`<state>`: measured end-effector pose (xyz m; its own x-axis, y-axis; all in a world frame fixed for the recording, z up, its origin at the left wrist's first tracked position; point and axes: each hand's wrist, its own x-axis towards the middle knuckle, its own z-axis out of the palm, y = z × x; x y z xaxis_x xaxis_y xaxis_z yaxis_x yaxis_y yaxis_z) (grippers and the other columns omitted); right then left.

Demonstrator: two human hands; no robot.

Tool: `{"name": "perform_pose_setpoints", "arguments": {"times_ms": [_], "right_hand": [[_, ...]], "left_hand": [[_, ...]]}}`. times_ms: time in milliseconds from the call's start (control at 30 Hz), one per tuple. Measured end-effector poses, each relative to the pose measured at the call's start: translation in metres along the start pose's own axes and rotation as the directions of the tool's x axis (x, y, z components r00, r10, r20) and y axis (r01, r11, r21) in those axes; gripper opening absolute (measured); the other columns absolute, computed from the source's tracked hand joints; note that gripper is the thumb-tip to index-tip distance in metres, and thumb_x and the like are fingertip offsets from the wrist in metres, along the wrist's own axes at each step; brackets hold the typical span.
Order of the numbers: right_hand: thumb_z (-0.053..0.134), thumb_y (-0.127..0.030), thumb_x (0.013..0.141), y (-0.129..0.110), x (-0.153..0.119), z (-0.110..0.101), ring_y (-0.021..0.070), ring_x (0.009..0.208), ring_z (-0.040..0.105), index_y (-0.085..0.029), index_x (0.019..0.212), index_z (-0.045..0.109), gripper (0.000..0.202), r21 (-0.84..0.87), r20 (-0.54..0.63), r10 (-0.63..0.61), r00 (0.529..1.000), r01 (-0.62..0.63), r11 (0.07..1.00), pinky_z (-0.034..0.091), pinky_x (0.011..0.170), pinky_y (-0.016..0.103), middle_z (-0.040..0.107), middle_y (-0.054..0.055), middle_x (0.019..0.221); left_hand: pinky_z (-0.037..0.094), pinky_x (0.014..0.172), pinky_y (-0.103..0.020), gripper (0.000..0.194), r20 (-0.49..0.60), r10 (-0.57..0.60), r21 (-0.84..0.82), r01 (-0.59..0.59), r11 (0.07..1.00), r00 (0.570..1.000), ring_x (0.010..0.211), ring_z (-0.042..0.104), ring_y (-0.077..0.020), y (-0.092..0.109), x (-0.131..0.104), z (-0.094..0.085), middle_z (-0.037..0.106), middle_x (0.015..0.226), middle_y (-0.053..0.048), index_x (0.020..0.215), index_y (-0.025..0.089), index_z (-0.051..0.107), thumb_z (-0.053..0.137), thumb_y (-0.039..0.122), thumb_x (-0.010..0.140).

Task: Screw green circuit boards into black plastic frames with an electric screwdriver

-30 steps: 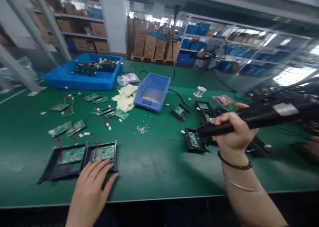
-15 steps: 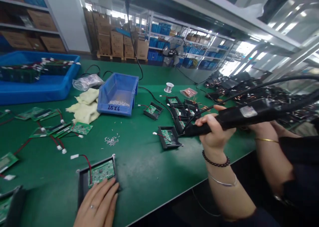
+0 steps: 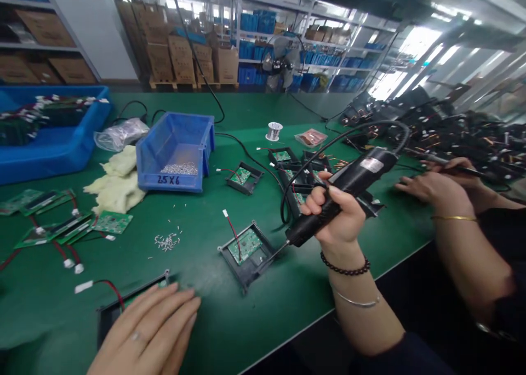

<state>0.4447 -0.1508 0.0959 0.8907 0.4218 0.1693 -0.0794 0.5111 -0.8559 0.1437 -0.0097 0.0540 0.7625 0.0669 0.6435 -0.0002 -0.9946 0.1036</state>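
Note:
My right hand is wrapped round a black electric screwdriver, its bit slanting down to the left. The bit's tip is at the right side of a black plastic case, which holds a green circuit board with a red and black lead; whether it touches is unclear. My left hand, fingers stretched out, lies over another black case at the front left and hides most of it. Small loose screws are scattered on the green table between the cases and a blue bin.
The blue bin marked 25X6 contains screws. Loose circuit boards, a yellow cloth and a blue tray are leftward. More cases and a solder spool stand behind. A co-worker's hands work at right.
My right hand has brought the screwdriver left and toward me, tilting it downward. A case with a board now lies closer, apart from the group behind. My left hand has shifted over its case.

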Motion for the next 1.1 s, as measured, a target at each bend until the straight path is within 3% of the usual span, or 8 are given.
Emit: {"name": "perform_pose_setpoints", "arguments": {"times_ms": [100, 167, 300, 400, 500, 967, 1033, 1100], "right_hand": [[0.074, -0.035, 0.055, -0.004, 0.013, -0.021, 0.0060, 0.041, 0.042, -0.022, 0.086, 0.062, 0.036, 0.124, -0.090, 0.050, 0.995, -0.038, 0.992, 0.044, 0.044, 0.020, 0.045, -0.011, 0.051], [0.076, -0.033, 0.052, -0.005, 0.023, -0.037, 0.0049, 0.042, 0.042, -0.021, 0.086, 0.061, 0.039, 0.194, -0.145, 0.086, 0.986, -0.057, 0.979, 0.045, 0.045, 0.018, 0.046, -0.011, 0.052], [0.073, -0.029, 0.054, -0.001, 0.039, -0.055, 0.0032, 0.043, 0.043, -0.017, 0.082, 0.060, 0.033, 0.303, -0.197, 0.178, 0.964, -0.113, 0.946, 0.045, 0.045, 0.016, 0.045, -0.011, 0.054], [0.068, -0.026, 0.061, 0.001, 0.040, -0.055, 0.0031, 0.044, 0.044, -0.016, 0.082, 0.061, 0.024, 0.357, -0.202, 0.233, 0.951, -0.150, 0.922, 0.045, 0.045, 0.015, 0.046, -0.010, 0.056], [0.065, -0.024, 0.064, 0.000, 0.037, -0.051, 0.0037, 0.044, 0.045, -0.016, 0.084, 0.062, 0.022, 0.388, -0.204, 0.254, 0.946, -0.160, 0.907, 0.045, 0.045, 0.016, 0.047, -0.009, 0.056], [0.062, -0.027, 0.075, -0.003, 0.034, -0.042, 0.0056, 0.042, 0.045, -0.019, 0.076, 0.059, 0.008, 0.396, -0.244, 0.289, 0.926, -0.177, 0.901, 0.045, 0.043, 0.018, 0.045, -0.009, 0.054], [0.056, -0.026, 0.081, -0.004, 0.035, -0.045, 0.0056, 0.042, 0.045, -0.018, 0.076, 0.061, 0.010, 0.365, -0.254, 0.285, 0.924, -0.181, 0.913, 0.046, 0.043, 0.017, 0.045, -0.008, 0.054], [0.050, -0.024, 0.087, -0.008, 0.035, -0.048, 0.0049, 0.041, 0.043, -0.016, 0.075, 0.061, 0.018, 0.328, -0.248, 0.275, 0.929, -0.186, 0.926, 0.045, 0.042, 0.016, 0.044, -0.007, 0.053]], "left_hand": [[0.055, 0.072, -0.031, 0.028, 0.180, 0.031, -0.116, -0.010, 0.993, 0.983, 0.079, 0.067, -0.0189, 0.008, 0.061, 0.016, 0.074, 0.088, -0.003, 0.096, 0.022, 0.071, 0.043, 0.023, 0.101], [0.052, 0.064, -0.030, 0.028, 0.341, 0.049, -0.153, 0.004, 0.988, 0.939, 0.070, 0.064, -0.0190, 0.013, 0.090, 0.037, 0.071, 0.076, -0.002, 0.087, 0.021, 0.070, 0.046, 0.018, 0.100], [0.046, 0.066, -0.032, 0.018, 0.613, 0.115, -0.083, -0.081, 0.993, 0.782, 0.073, 0.062, -0.0208, 0.017, 0.126, 0.074, 0.068, 0.072, -0.004, 0.073, 0.019, 0.070, 0.064, 0.015, 0.090], [0.043, 0.067, -0.033, 0.015, 0.746, 0.167, -0.081, -0.161, 0.984, 0.645, 0.083, 0.062, -0.0228, 0.020, 0.145, 0.084, 0.070, 0.082, -0.006, 0.072, 0.019, 0.071, 0.069, 0.017, 0.087], [0.040, 0.066, -0.034, 0.018, 0.799, 0.185, -0.075, -0.211, 0.975, 0.572, 0.086, 0.062, -0.0235, 0.023, 0.154, 0.086, 0.071, 0.084, -0.006, 0.072, 0.018, 0.072, 0.068, 0.019, 0.090], [0.041, 0.070, -0.033, 0.015, 0.780, 0.257, -0.076, -0.321, 0.944, 0.570, 0.080, 0.062, -0.0216, 0.027, 0.151, 0.097, 0.070, 0.080, -0.008, 0.075, 0.014, 0.069, 0.067, 0.013, 0.090], [0.042, 0.071, -0.033, 0.012, 0.761, 0.231, -0.051, -0.299, 0.953, 0.607, 0.082, 0.061, -0.0217, 0.022, 0.149, 0.087, 0.069, 0.085, -0.009, 0.081, 0.013, 0.069, 0.063, 0.012, 0.092], [0.043, 0.072, -0.032, 0.011, 0.698, 0.168, -0.045, -0.192, 0.980, 0.696, 0.083, 0.060, -0.0210, 0.012, 0.143, 0.067, 0.068, 0.088, -0.007, 0.085, 0.014, 0.066, 0.059, 0.011, 0.093]]}}
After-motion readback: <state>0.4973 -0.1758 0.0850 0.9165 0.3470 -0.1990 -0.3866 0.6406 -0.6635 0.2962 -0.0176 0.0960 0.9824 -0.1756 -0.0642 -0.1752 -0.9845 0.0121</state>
